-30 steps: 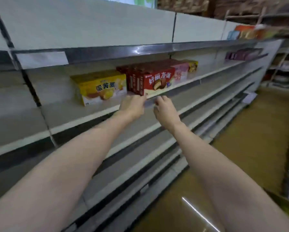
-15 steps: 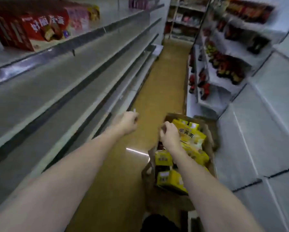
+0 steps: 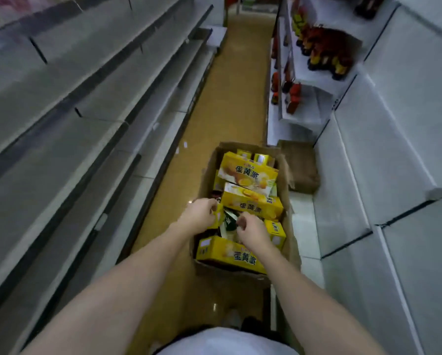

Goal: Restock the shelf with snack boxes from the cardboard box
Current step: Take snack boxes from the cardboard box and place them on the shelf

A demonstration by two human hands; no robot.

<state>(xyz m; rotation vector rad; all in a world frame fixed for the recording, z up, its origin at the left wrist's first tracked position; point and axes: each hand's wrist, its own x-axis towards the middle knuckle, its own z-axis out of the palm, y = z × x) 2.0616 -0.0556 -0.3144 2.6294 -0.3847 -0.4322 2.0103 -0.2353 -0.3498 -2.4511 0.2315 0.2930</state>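
An open cardboard box (image 3: pixel 206 175) stands on the aisle floor, holding several yellow snack boxes: one at the far end (image 3: pixel 250 172), one in the middle (image 3: pixel 253 204), one nearest me (image 3: pixel 230 254). A dark green pack (image 3: pixel 229 221) lies between them. My left hand (image 3: pixel 200 213) is over the box's left side, fingers curled round the end of a small yellow box (image 3: pixel 218 216). My right hand (image 3: pixel 253 233) hovers just right of it with loosely curled fingers and holds nothing I can see. The grey shelf (image 3: pixel 86 119) runs along the left.
White shelving (image 3: pixel 368 149) lines the right side, with red and dark bottles (image 3: pixel 325 52) further down. A brown cardboard flap (image 3: pixel 302 167) lies beside the box. The yellow-brown aisle floor (image 3: pixel 235 85) stretches ahead. My white shirt shows at the bottom edge.
I turned from the shelf with red and yellow boxes down to the cardboard box on the floor. Both hands dropped into the box, and the left one now grips a yellow box's end.
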